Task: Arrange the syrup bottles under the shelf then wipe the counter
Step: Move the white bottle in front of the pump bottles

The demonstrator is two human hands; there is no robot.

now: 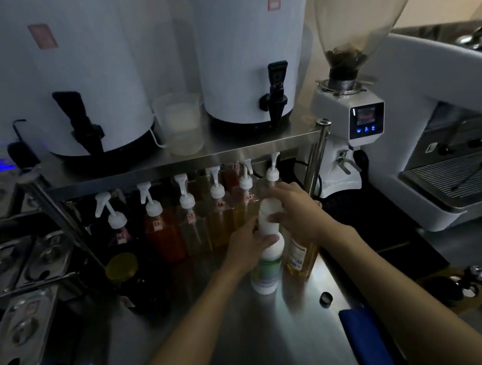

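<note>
Both hands clamp the upright white bottle [265, 239], left hand [248, 243] low, right hand [292, 209] nearer its top, just in front of the shelf [189, 162] sheltering the syrup bottles [189, 215].

Counter [246, 346]: brushed metal, smooth, with a soft sheen under the light. Shelf [189, 161]: same polished steel, front edge reflective. Pump bottles [216, 215] under the shelf were clear and glossy, plastic or glass could not be told, with matt white plastic pumps. White bottle [268, 257] looked like opaque plastic with a paper label. Cloth [363, 339] at near right was blue and matt. Grinder hopper [362, 15]: smoky translucent plastic.
</note>
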